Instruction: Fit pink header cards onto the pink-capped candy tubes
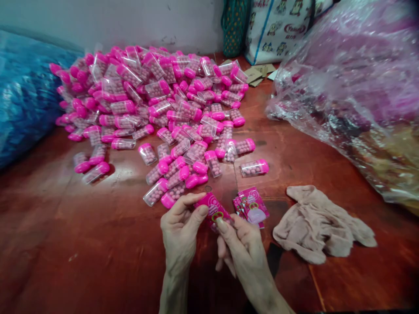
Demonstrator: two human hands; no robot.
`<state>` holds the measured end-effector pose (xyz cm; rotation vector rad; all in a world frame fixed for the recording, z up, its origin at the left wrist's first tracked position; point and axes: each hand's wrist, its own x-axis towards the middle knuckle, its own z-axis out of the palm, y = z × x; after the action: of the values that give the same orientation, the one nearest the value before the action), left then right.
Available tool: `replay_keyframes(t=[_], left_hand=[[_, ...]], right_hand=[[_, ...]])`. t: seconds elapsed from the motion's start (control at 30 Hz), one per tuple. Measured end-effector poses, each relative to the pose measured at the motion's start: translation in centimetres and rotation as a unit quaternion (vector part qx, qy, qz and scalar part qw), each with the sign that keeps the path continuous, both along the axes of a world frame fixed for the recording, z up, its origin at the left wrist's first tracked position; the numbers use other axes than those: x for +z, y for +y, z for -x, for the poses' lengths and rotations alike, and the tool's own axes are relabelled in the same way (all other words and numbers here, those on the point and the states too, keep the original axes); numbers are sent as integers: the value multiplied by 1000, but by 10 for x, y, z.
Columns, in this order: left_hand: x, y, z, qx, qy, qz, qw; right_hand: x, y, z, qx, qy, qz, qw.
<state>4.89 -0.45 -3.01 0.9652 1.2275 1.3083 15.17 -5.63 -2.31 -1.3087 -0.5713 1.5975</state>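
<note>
Between my two hands is a small pink printed packet [213,208], tilted, with a yellow-green ring design on its front. My left hand [183,229] pinches its upper left end between thumb and fingers. At the lower right end, my right hand [244,244] grips it, thumb on top. Just behind my right hand lies a small stack of similar pink printed packets [253,205]. Past my left hand, clear tubes with pink caps, filled with pale pink balls, spread over the surface; a capped tube [156,192] lies closest to it.
A large heap of pink-capped tubes [147,83] reaches to the wall. A blue plastic bag [26,96] bulges at left, a big clear plastic bag [347,87] at right. A crumpled beige cloth [319,222] lies on the red-brown surface [98,253]. Cardboard pieces [257,76] and a printed bag [278,32] are behind.
</note>
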Motion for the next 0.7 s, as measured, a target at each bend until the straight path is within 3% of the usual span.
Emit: replay_keyframes(t=[0.17,0.37,0.53,0.63,0.7], left_hand=[[3,3,-2,4,-26,36,999],[10,3,-6,3,-89,36,995],[17,14,7,115,-96,0,989],[27,10,35,191,-54,-36,980],[35,-6,65,241,10,-18,970]], right_hand=[[4,7,0,13,13,1,1000],[1,3,-2,43,-83,-60,994],[-4,-13,-4,100,-166,-122,973],[6,-16,-10,112,-254,-133,951],[15,-17,-21,103,-309,-136,936]])
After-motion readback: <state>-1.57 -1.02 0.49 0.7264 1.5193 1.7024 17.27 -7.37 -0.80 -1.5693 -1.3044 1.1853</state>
